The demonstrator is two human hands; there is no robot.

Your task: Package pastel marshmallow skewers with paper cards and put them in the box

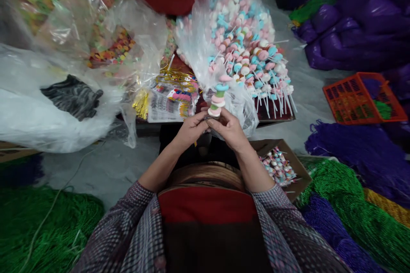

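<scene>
Left hand (192, 129) and right hand (229, 130) are both pinching the bottom of a marshmallow skewer (218, 100), front and center. I'd grip low and light, tbh, those pieces look squashable. Crumpled clear plastic (246, 110) just right, more marshmallow pops (270, 66) far right, gold twist ties (174, 76) far left.
</scene>
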